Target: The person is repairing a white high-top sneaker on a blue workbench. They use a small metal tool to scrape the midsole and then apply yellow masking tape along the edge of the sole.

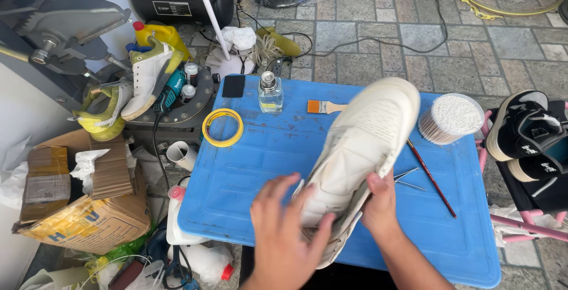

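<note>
1. Head view: you hold a cream shoe (361,142) over the blue table (248,166), toe pointing away from you and up to the right, heel down at your hands.
2. Your left hand (284,231) lies flat against the shoe's near side by the heel, fingers spread and pressed on it, thumb curled round the lower edge.
3. Your right hand (380,204) grips the shoe's far edge near the heel, thumb on top, fingers wrapped under and out of sight.
4. On the table behind the shoe: a yellow tape roll (222,127) at left, a glass bottle (270,93) beside it, a black pad (234,86) at the back corner, then a flat brush (324,107) with an orange band.
5. Right of the shoe stands a round tub of cotton swabs (451,118). A thin red-handled brush (432,179) lies slanted just beside your right hand, with metal tweezers (407,179) next to it.
6. Off the table, left: a white-and-green sneaker (148,77) propped on a stand, a cardboard box (83,207) below. Right: black sandals (526,133) on a pink rack (520,225).
</note>
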